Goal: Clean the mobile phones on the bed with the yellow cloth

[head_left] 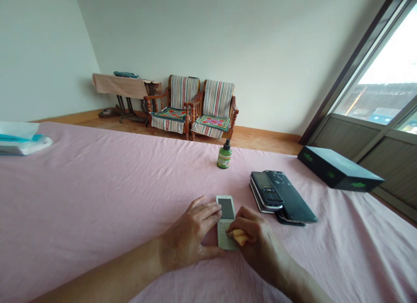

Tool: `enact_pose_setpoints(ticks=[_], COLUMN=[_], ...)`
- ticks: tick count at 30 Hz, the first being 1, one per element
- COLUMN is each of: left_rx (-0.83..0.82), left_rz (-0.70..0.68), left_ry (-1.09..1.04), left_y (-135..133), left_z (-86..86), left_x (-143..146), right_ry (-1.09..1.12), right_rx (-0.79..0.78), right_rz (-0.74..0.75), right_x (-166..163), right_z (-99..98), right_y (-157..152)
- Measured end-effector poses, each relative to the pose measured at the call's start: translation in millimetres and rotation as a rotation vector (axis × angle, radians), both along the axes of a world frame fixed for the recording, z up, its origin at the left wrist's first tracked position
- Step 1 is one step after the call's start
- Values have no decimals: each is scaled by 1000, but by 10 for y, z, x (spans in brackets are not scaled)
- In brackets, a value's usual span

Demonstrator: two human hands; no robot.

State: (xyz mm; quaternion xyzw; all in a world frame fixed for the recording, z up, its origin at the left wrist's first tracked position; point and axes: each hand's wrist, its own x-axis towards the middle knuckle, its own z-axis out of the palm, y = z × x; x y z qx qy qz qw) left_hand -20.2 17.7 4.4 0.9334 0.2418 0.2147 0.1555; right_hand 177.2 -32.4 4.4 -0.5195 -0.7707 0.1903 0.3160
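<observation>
Head view, sole entry. Risks first, in our judgement: the white phone (225, 222) could skid or turn on the pink cloth (114, 190) if the right hand (259, 233) presses sideways harder than the left hand (192, 224) braces, since the fabric beneath is soft and creased. We also note that a fold of the yellow cloth (241, 237) could snag on a key edge, and that the right elbow, swung wide, might nudge the stacked keypad phone (267, 191) or the dark slab-like device (293, 201) next to it.

Position: we find the white phone lying flat, screen up, between the two hands. Left hand: spread, not clenched, fingertips on the left edge by the screen, thumb near the lower end. Right hand: fingers clenched round the yellow cloth, which meets the keypad on its right side; the cloth's contact area is partly hidden by the fingers.

Surroundings: we list a green bottle (224, 158) with a black top, upright beyond the phone; a black box (339, 170) at far right; a tissue pack (26, 145) at far left, well apart from both hands.
</observation>
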Motion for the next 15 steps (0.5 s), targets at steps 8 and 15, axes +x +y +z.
enact_pose_setpoints(ticks=[8,15], left_rx=[-17,-22], left_rz=[1,-6], left_ry=[-28,-34], left_y=[-4,-17], left_z=[22,45], left_x=[3,14], right_ry=[-20,4], right_rx=[37,54], right_rz=[21,32], right_x=[-96,-138], right_z=[-62,-34], right_y=[4,29])
